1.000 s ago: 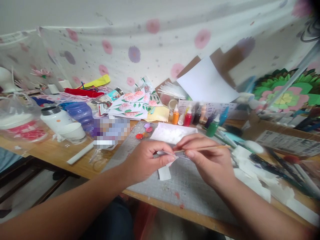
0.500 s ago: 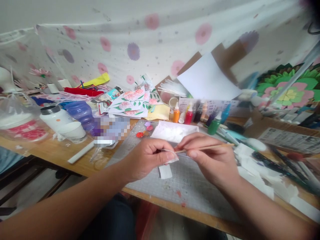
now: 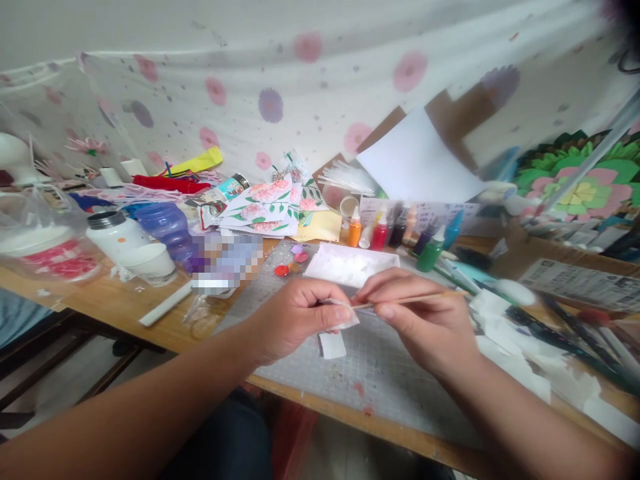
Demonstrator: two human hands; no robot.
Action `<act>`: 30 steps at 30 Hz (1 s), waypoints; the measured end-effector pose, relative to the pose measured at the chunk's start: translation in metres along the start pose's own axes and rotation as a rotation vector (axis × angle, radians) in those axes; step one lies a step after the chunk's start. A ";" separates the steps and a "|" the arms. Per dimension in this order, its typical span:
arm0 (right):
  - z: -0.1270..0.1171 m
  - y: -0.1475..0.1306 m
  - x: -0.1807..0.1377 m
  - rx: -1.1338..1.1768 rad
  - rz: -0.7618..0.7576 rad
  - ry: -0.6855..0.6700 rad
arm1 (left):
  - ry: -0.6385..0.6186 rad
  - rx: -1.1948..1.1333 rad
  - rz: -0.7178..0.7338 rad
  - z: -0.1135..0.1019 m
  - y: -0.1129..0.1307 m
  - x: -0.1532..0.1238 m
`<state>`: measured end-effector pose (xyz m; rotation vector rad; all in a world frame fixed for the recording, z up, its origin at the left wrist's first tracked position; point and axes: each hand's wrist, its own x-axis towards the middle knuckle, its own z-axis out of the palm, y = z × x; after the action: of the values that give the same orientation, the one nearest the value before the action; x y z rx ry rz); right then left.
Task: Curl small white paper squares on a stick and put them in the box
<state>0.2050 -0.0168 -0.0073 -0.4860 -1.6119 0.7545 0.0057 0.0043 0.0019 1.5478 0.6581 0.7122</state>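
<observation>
Between the thumb and fingers of my left hand [image 3: 305,317] is pinched a small piece of white paper [image 3: 350,319]. My right hand [image 3: 425,317] is closed round a thin wooden stick [image 3: 425,298], held level with its tip at the paper's edge. Both hands are above a grey cutting mat [image 3: 380,380], their fingertips almost touching. A white paper strip [image 3: 333,345] lies on the mat just below my left fingers. Behind my hands stands a shallow white box [image 3: 345,262], whose pale contents I cannot make out.
Dabs of red and purple paint [image 3: 281,270] sit left of the box. Several paint bottles [image 3: 355,228] stand behind it. Crumpled white tissue [image 3: 520,353] and brushes crowd the right side. On the left are a white bottle [image 3: 117,237], a paper cup [image 3: 150,262] and a white tube [image 3: 165,303].
The whole view has shifted slightly. Both hands keep nearly the same pose, with the stick's tip still at the paper.
</observation>
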 end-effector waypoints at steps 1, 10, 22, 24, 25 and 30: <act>0.000 0.000 0.000 -0.001 0.002 -0.004 | -0.002 -0.008 0.001 0.000 -0.001 0.000; -0.001 -0.001 0.001 -0.025 0.008 -0.007 | -0.013 -0.015 -0.009 0.000 0.000 0.001; 0.001 -0.003 0.003 -0.095 0.007 -0.022 | 0.036 0.001 -0.011 -0.001 -0.001 0.002; 0.001 -0.004 0.004 -0.106 0.009 -0.028 | 0.068 0.018 -0.005 0.000 0.000 0.002; 0.002 -0.004 0.004 -0.111 0.011 -0.030 | 0.086 0.036 0.003 0.000 0.001 0.002; 0.003 -0.003 0.005 -0.119 -0.009 -0.025 | 0.084 0.106 0.025 -0.001 0.006 0.003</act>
<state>0.2017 -0.0161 -0.0018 -0.5557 -1.6875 0.6627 0.0070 0.0067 0.0080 1.6326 0.7504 0.7754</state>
